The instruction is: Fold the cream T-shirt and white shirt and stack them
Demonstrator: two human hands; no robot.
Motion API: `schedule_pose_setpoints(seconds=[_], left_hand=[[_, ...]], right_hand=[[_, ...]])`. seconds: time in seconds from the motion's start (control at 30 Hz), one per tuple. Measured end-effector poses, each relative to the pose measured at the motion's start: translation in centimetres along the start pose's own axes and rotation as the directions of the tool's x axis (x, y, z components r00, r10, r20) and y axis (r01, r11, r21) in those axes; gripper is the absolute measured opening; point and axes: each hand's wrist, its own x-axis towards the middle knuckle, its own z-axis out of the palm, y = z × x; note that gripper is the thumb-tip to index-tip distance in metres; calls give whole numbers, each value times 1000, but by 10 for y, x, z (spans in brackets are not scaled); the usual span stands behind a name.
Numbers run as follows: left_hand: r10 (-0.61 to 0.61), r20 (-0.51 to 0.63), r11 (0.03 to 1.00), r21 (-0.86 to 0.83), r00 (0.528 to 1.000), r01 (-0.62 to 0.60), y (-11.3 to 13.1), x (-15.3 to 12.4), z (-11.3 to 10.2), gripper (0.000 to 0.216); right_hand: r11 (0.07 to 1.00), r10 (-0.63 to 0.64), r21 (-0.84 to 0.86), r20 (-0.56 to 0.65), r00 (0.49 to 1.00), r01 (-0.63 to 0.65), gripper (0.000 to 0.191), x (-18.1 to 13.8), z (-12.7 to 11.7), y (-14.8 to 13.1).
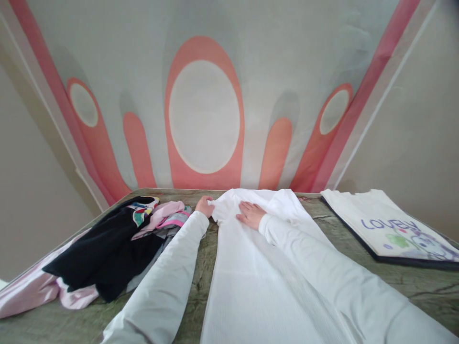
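Note:
A white garment (247, 267) lies spread lengthwise down the middle of the grey-green table (423, 282), its far end reaching the back edge. My left hand (204, 206) pinches the garment's far left corner, fingers closed on the cloth. My right hand (251, 214) lies flat on the garment near its far end, fingers stretched out and pressing the fabric. Both arms wear white sleeves.
A heap of clothes (107, 248), black, pink and multicoloured, lies on the left of the table. A folded white shirt with a "LOVELY" print (390, 229) rests on a dark board at the right. A wall hanging with pink ovals (204, 114) stands behind.

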Motion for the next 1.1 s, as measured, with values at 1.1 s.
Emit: schedule_pose_setpoints(seconds=[1.1], left_hand=[[78,167,899,-438,983,3,38,-12,-8,28]], right_hand=[[800,210,593,-134,968,-91,62,41,-20,-63]])
